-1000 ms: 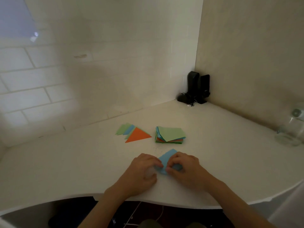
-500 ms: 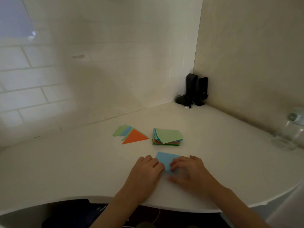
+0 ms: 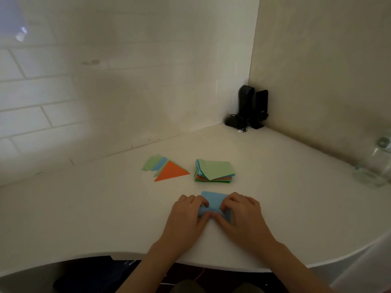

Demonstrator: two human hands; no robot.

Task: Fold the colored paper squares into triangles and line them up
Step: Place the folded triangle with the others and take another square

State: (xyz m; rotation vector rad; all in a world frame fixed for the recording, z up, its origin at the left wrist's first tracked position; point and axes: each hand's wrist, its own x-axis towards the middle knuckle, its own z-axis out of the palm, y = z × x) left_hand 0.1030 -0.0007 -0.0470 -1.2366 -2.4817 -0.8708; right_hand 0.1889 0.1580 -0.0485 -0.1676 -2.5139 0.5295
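Left hand (image 3: 187, 212) and right hand (image 3: 240, 213), knuckles up and fingers curled, each pinch one side of the blue paper (image 3: 214, 200) at the near edge of the counter (image 3: 84, 218). Each grip closes on its paper edge; both forearms converge from below.

Matt blue paper (image 3: 214, 200), smooth white countertop (image 3: 84, 208) — glossy tiles (image 3: 31, 115)
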